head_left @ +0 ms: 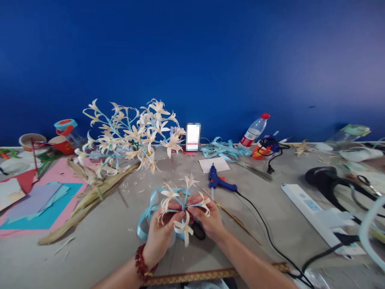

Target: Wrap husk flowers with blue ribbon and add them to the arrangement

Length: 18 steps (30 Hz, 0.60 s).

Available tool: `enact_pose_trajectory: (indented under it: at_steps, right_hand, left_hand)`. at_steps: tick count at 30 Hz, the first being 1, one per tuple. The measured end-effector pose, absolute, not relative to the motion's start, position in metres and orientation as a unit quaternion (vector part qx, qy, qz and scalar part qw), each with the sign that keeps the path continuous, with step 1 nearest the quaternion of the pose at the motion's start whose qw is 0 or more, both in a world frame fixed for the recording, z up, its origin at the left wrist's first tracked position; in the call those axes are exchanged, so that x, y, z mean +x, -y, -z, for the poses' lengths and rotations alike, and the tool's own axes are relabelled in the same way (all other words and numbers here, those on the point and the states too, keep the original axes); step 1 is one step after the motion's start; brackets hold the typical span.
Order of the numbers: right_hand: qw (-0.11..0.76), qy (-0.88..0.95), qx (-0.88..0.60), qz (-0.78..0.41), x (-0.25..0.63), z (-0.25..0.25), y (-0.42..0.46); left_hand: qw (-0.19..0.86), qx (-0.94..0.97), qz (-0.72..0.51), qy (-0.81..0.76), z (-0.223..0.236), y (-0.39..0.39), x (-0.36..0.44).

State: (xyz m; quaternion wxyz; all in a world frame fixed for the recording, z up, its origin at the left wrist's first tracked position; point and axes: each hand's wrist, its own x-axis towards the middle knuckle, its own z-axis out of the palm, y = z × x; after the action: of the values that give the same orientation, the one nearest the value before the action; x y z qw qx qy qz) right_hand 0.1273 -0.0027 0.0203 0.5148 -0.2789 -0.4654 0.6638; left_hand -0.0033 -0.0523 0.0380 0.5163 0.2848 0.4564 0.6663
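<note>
My left hand [161,235] and my right hand [207,218] meet above the grey table, both pinched on a small sprig of cream paper-like flowers [177,198] with light blue stems. A red bead bracelet [141,263] circles my left wrist. Light blue ribbon [144,218] loops under and to the left of my hands. Something black [198,230], seemingly scissor handles, lies just beneath my right hand, partly hidden.
A large spray of the same flowers [129,136] lies at the back left over dried husks [87,200]. A blue glue gun [218,181] with black cord, white power strip [313,210], water bottle [254,130], coloured paper [39,204] and ribbon pile [221,148] surround the hands.
</note>
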Motion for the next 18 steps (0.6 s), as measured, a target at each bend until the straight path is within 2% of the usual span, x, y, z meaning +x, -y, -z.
enact_pose_trajectory:
  at_steps: [9,18]
  right_hand:
    - [0.519,0.520,-0.290,-0.614,0.126,-0.029,0.001]
    - [0.524,0.490,-0.258,-0.647,0.125,-0.022,0.002]
  left_hand:
    - [0.494,0.322,-0.670,-0.452,-0.031,0.052,-0.005]
    - [0.546,0.312,-0.654,-0.422,-0.023,0.051,-0.006]
